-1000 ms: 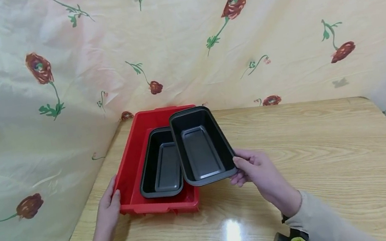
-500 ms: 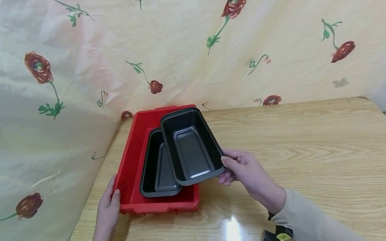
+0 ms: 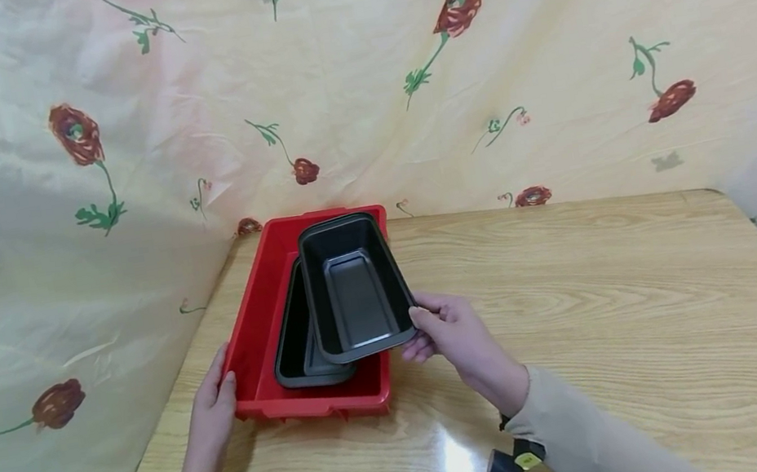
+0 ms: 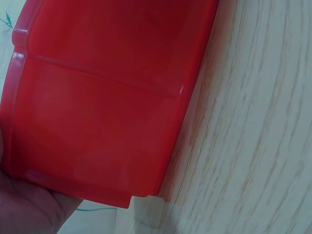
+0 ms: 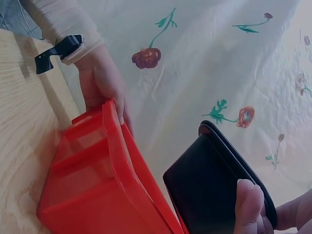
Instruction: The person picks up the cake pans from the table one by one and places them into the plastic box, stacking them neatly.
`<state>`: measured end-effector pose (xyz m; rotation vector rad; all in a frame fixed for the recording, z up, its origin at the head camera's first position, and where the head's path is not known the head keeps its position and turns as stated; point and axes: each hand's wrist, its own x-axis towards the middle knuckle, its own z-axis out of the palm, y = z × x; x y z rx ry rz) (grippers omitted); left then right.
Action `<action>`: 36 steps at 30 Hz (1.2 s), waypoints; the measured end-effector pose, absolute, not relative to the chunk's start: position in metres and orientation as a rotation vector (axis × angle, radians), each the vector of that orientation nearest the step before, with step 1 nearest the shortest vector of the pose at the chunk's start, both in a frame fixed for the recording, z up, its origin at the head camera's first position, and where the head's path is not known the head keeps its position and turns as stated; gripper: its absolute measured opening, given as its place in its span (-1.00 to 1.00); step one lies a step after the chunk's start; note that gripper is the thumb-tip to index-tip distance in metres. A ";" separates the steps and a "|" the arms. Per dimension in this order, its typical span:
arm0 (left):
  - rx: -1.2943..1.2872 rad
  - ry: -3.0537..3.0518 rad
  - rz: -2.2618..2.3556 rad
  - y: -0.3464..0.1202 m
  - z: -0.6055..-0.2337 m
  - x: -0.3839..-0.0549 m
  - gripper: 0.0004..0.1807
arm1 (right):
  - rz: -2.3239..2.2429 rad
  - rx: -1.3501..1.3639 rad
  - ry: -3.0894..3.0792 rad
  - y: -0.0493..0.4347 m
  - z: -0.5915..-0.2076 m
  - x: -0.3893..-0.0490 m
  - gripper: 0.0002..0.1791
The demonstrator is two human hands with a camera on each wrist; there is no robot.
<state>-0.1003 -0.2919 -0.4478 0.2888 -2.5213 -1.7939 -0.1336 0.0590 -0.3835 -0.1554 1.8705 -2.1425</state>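
Note:
A black loaf pan (image 3: pixel 358 297) is held over the red bin (image 3: pixel 249 355), its near right corner pinched by my right hand (image 3: pixel 458 343). Under it, a second black loaf pan (image 3: pixel 294 357) lies inside the bin, partly covered by the held one. My left hand (image 3: pixel 212 407) grips the bin's rim at the near left corner. The right wrist view shows the held pan (image 5: pixel 209 180) tilted, with fingers (image 5: pixel 248 202) on its underside. In the left wrist view the outer wall of the bin (image 4: pixel 97 122) fills much of the picture.
The bin stands at the left of a wooden table (image 3: pixel 624 329). A flowered cloth (image 3: pixel 355 91) hangs behind the table and along its left side. Each wrist wears a small black camera.
My right hand has moved left with the held loaf pan, so it covers more of the pan in the bin. My left hand and the bin have stayed still.

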 end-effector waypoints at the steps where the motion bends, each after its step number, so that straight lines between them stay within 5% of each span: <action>1: 0.288 -2.522 -1.793 -0.292 -0.448 -0.100 -0.41 | -2.147 -0.154 1.866 0.057 -0.383 -0.134 -0.60; 36: 0.342 -2.543 -1.788 -0.291 -0.447 -0.100 -0.41 | -2.192 -0.220 1.753 0.022 -0.395 -0.133 -0.56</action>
